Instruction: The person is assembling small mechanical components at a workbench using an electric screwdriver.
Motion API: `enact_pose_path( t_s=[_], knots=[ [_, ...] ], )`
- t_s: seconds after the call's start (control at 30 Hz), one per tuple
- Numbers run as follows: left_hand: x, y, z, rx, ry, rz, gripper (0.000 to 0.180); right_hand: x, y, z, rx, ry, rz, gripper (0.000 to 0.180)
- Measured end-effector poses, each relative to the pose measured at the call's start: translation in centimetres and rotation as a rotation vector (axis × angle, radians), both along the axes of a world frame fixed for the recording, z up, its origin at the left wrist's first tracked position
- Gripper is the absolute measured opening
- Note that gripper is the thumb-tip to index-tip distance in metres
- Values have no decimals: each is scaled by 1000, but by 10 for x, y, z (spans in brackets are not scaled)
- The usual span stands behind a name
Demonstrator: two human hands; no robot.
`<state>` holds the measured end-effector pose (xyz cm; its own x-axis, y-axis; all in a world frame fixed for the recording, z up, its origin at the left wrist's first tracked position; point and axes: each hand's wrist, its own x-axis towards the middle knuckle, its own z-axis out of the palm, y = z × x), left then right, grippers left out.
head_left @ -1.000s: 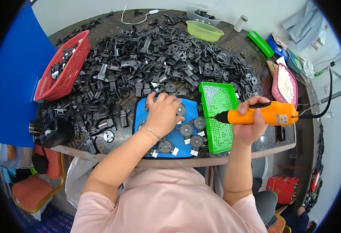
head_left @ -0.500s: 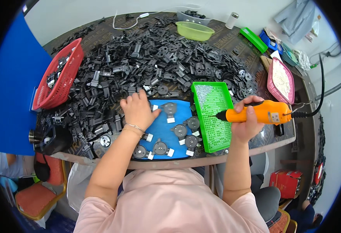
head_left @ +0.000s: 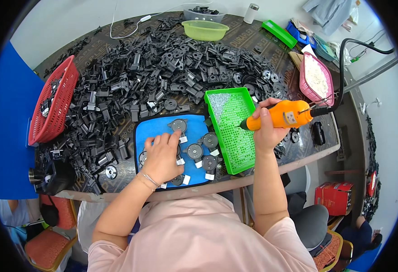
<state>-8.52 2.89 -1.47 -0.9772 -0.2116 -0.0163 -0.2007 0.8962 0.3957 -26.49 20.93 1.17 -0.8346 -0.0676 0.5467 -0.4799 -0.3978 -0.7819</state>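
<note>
My right hand (head_left: 268, 129) is wrapped round an orange electric screwdriver (head_left: 284, 115). Its dark tip points left above the green perforated tray (head_left: 231, 169), where small silvery screws (head_left: 221, 100) are heaped at the far end. Over the blue mat (head_left: 150, 128), my left hand (head_left: 163, 156) lies palm down with its fingers apart, partly covering some of the round parts. Several black round parts with white tabs, such as one round part (head_left: 195, 151) beside the hand, rest on the mat. Whether the fingertips press on a part is hard to see.
A big pile of black plastic parts (head_left: 131, 72) spreads across the table behind the mat. At the left stands a red basket (head_left: 67, 95); at the right, a pink basket (head_left: 306, 89) of white pieces. A yellow-green bowl (head_left: 206, 31) sits at the back. The screwdriver's black cable (head_left: 342, 68) arches up right.
My left hand has come from the mat's far left edge nearer and rightward over the parts. The screwdriver stays above the tray in my right hand. The whole view has shifted a little.
</note>
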Motion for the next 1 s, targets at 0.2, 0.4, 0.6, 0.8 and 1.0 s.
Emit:
enact_pose_path(
  t_s=[0.2, 0.4, 0.6, 0.8, 1.0],
  knots=[
    [0, 2, -4, 44, -24, -55, 89, -1, 0, -3, -6, -3, 6, 29],
    [2, 1, -1, 78, -11, -76, 90, -4, -1, -4, 2, 6, 2, 28],
    [7, -7, -3, 107, 50, -89, 92, -8, -1, -7, -24, -14, 50, 28],
    [9, -12, -2, 121, 81, -42, 89, -6, 3, 2, -74, 6, 82, 25],
    [10, -15, -5, 141, 129, 16, 65, 41, -23, 34, -167, 38, 365, 27]
  ],
)
